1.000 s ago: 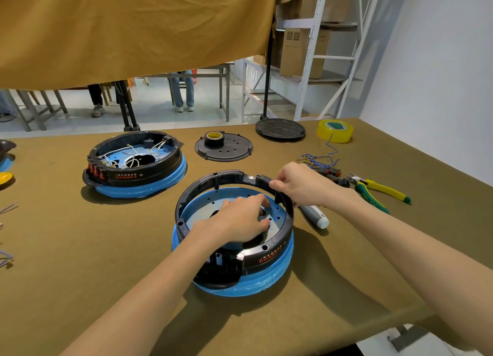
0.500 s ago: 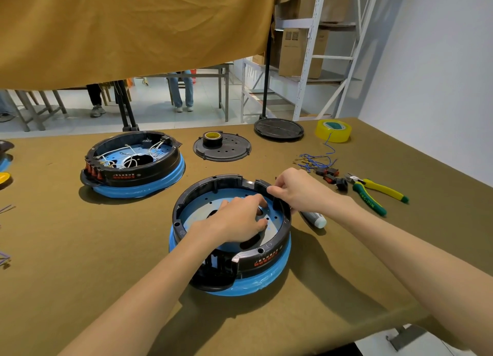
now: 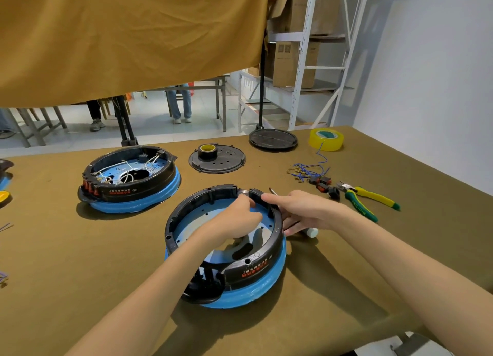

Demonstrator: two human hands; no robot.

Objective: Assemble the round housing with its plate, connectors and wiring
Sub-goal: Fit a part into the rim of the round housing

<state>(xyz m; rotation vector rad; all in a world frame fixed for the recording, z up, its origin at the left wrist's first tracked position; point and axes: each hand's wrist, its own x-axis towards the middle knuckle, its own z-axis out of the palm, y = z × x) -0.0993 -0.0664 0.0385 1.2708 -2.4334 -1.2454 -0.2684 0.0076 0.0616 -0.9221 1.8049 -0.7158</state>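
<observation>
The round black plastic housing with a blue film-wrapped lower band (image 3: 262, 283) sits on the olive-brown felt-covered table (image 3: 80, 262) directly before the person, its blue perforated inner plate (image 3: 198, 223) lying flat inside the ring. The left hand (image 3: 234, 221) reaches inside with fingers curled against the far inner wall, though what they pinch cannot be told, while the right hand (image 3: 301, 209) grips the far rim from outside. Red characters printed on the housing's near side are too small to read.

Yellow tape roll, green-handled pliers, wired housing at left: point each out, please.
yellow tape roll (image 3: 326, 140): head view, on its outer side wall.
green-handled pliers (image 3: 366, 200): head view, on the handles.
wired housing (image 3: 130, 181): head view, on its black outer wall.
</observation>
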